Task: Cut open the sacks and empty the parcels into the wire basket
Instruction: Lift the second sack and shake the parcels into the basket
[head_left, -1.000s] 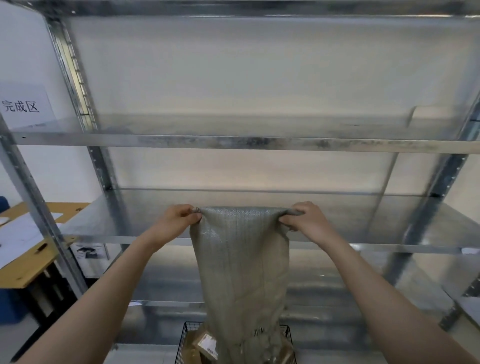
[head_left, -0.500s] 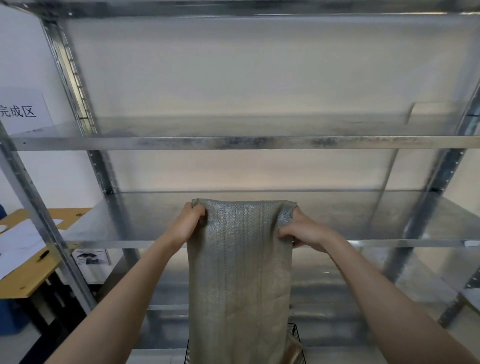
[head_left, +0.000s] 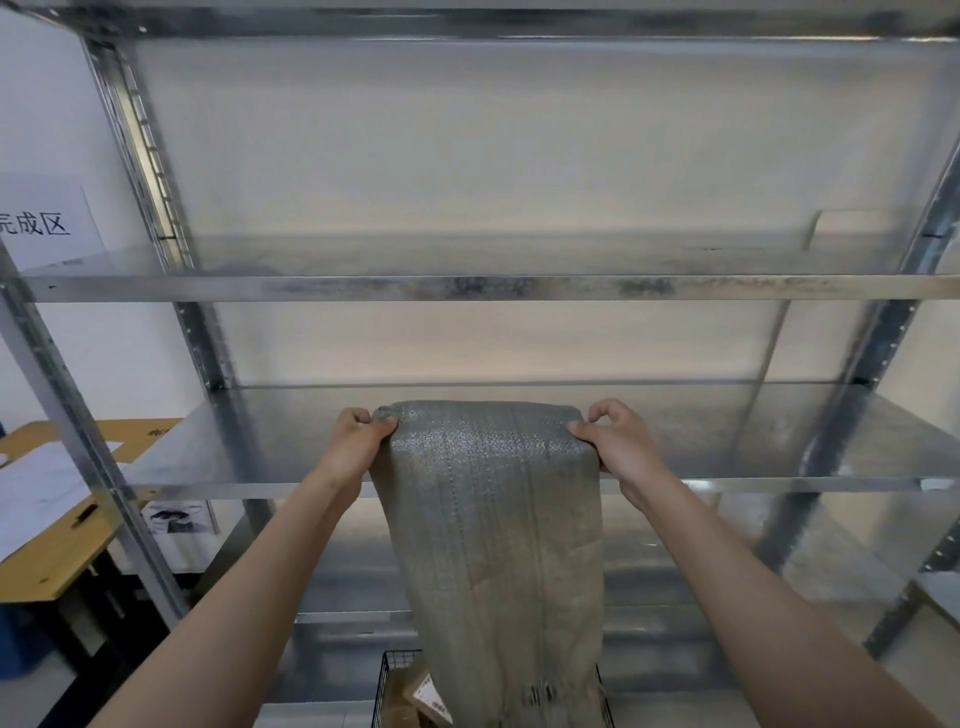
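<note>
Sack (head_left: 493, 519) has risen, its frayed end baring parcels (head_left: 432, 700) in wire basket (head_left: 385, 675)

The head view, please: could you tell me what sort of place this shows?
Probably a parcel-sorting storeroom: tall metal shelving, and a woven sack hanging over a wire basket that holds parcels.

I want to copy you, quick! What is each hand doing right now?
Left hand: closed, gripping the upper left corner of the sack.
Right hand: closed, gripping the sack's upper right corner.
</note>
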